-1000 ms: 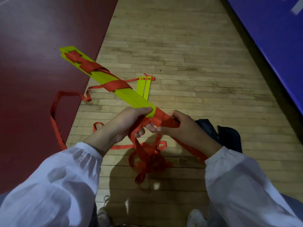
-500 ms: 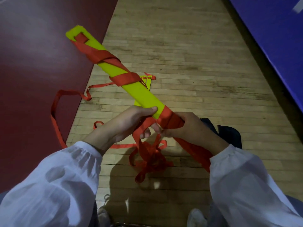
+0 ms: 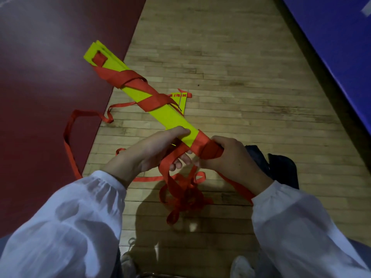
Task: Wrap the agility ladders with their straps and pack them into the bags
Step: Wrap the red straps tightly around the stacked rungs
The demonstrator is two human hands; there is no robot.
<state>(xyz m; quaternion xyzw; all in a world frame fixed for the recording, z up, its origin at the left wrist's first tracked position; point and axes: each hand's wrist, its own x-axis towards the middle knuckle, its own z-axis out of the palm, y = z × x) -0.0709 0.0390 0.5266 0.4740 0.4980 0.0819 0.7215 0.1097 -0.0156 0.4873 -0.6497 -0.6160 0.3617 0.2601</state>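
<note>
The yellow rung bundle had drifted rightward at its far end. Its long axis ran up-left, away from both hands. The left hand gripped its near end, and the right hand clamped the red strap wound there.

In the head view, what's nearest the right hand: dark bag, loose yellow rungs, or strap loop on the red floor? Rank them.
1. Dark bag, just right of the right hand.
2. Loose yellow rungs, ahead and slightly left.
3. Strap loop, far to the left.
</note>
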